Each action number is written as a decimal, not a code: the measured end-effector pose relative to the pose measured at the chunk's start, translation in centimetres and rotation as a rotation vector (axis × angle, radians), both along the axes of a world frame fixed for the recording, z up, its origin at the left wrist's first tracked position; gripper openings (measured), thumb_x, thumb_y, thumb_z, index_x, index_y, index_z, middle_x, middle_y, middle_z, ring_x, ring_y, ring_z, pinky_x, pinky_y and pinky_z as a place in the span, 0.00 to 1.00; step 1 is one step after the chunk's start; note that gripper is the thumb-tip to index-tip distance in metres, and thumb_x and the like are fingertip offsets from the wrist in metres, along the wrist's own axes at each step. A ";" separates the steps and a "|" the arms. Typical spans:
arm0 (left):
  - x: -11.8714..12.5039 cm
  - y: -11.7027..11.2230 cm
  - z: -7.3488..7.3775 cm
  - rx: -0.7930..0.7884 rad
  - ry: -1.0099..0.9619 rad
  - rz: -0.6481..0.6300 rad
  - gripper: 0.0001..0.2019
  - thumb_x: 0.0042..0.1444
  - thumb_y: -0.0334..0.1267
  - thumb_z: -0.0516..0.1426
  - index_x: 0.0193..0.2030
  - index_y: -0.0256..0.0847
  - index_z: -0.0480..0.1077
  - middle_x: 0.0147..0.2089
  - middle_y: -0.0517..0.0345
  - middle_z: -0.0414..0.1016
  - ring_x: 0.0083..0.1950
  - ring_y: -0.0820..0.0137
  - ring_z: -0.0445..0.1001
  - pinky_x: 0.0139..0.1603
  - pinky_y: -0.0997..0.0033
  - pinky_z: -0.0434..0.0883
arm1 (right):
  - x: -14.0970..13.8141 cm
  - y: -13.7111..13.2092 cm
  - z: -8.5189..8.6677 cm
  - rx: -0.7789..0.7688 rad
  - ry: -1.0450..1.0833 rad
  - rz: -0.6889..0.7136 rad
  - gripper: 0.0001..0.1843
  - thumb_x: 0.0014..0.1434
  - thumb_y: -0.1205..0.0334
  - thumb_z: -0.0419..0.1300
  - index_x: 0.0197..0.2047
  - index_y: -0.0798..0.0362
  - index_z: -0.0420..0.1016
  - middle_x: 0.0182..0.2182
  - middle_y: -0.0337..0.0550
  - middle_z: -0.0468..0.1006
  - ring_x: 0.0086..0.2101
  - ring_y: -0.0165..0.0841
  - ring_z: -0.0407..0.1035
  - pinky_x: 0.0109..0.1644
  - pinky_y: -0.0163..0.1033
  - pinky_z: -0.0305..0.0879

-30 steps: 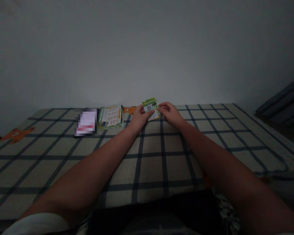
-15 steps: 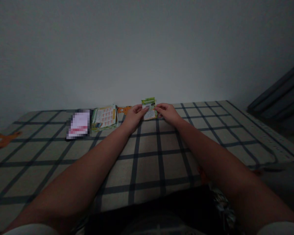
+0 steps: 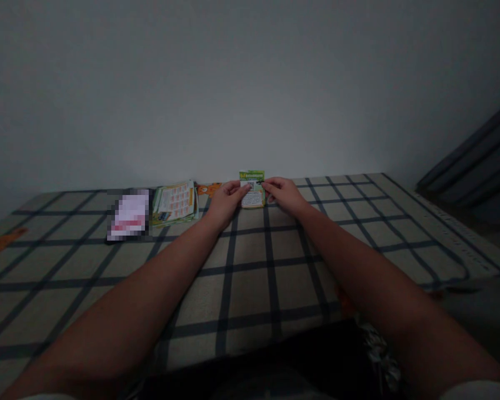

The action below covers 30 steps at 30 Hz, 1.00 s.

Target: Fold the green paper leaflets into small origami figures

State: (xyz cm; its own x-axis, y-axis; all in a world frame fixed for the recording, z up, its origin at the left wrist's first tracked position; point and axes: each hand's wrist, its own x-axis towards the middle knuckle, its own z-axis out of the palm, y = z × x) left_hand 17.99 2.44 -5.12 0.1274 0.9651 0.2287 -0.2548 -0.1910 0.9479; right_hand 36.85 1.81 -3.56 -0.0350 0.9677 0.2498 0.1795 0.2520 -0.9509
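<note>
A small green-and-white printed leaflet is held up near the far edge of the cloth, its printed face toward me. My left hand pinches its left side, thumb on the front. At the right side, my right hand grips the edge between thumb and fingers. Whether it is one folded sheet or several pieces I cannot tell. To the left lies a stack of larger green-and-white printed sheets, slightly fanned out.
A checked cloth with orange bear figures covers the surface. A dark-edged device with a blurred pinkish screen lies left of the sheets. A bare wall rises behind, and dark folded fabric stands at the right.
The leaflet's pieces at the top and right edge now sit more evenly together. Both hands keep their grip on it. The view has shifted slightly.
</note>
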 end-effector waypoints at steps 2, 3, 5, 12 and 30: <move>-0.1 0.0 0.1 0.015 0.009 0.049 0.26 0.43 0.56 0.73 0.41 0.37 0.80 0.40 0.51 0.84 0.39 0.65 0.80 0.44 0.65 0.76 | 0.1 0.2 -0.1 0.016 -0.004 0.001 0.06 0.62 0.62 0.63 0.38 0.55 0.80 0.30 0.40 0.79 0.26 0.26 0.67 0.30 0.32 0.66; -0.1 0.0 0.1 0.018 0.008 0.065 0.26 0.44 0.56 0.72 0.40 0.37 0.80 0.41 0.50 0.84 0.40 0.65 0.80 0.45 0.64 0.76 | 0.2 0.2 -0.2 0.024 -0.007 -0.001 0.07 0.62 0.62 0.63 0.39 0.55 0.80 0.31 0.40 0.79 0.26 0.25 0.67 0.30 0.32 0.66; -0.2 0.1 0.0 0.022 0.006 0.081 0.25 0.43 0.56 0.73 0.39 0.37 0.81 0.42 0.49 0.84 0.42 0.64 0.80 0.47 0.63 0.76 | 0.3 0.4 -0.4 0.029 -0.011 -0.010 0.07 0.62 0.61 0.63 0.39 0.56 0.81 0.32 0.41 0.80 0.26 0.25 0.67 0.30 0.32 0.65; -0.3 0.8 -0.4 0.027 0.044 0.153 0.22 0.45 0.55 0.71 0.37 0.37 0.81 0.38 0.50 0.83 0.39 0.64 0.79 0.44 0.64 0.75 | 0.4 0.6 -0.7 0.052 -0.059 0.002 0.10 0.62 0.59 0.63 0.41 0.56 0.82 0.32 0.41 0.80 0.28 0.27 0.68 0.32 0.33 0.65; -0.3 0.6 -0.2 -0.002 0.041 0.158 0.23 0.43 0.57 0.72 0.35 0.37 0.80 0.37 0.52 0.83 0.37 0.65 0.79 0.40 0.66 0.76 | 0.3 -0.2 0.3 0.064 -0.087 0.008 0.11 0.62 0.58 0.63 0.36 0.58 0.82 0.26 0.39 0.78 0.26 0.27 0.66 0.34 0.35 0.63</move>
State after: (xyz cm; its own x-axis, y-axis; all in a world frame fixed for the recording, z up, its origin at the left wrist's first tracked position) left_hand 17.66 3.04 -5.35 -0.0172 0.9743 0.2248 -0.1829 -0.2241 0.9572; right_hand 37.12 1.59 -3.30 -0.0671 0.9495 0.3065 0.2582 0.3132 -0.9139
